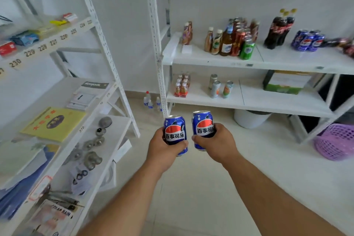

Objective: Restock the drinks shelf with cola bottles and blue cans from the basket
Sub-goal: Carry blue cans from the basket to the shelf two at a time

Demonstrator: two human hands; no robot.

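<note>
Blue cans, two: one upright in the left hand grip, one in the right hand, well short of the drinks shelf. Risk: crowded blue cans near the shelf's right edge may topple when these are set down.

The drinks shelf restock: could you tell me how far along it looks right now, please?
Partly done: cola bottles and a cluster of blue cans already stand on the upper drinks shelf. In hand: the left hand and right hand each grip a blue can, not yet shelved. Left: placing both; the purple basket contents can't be seen.
</note>
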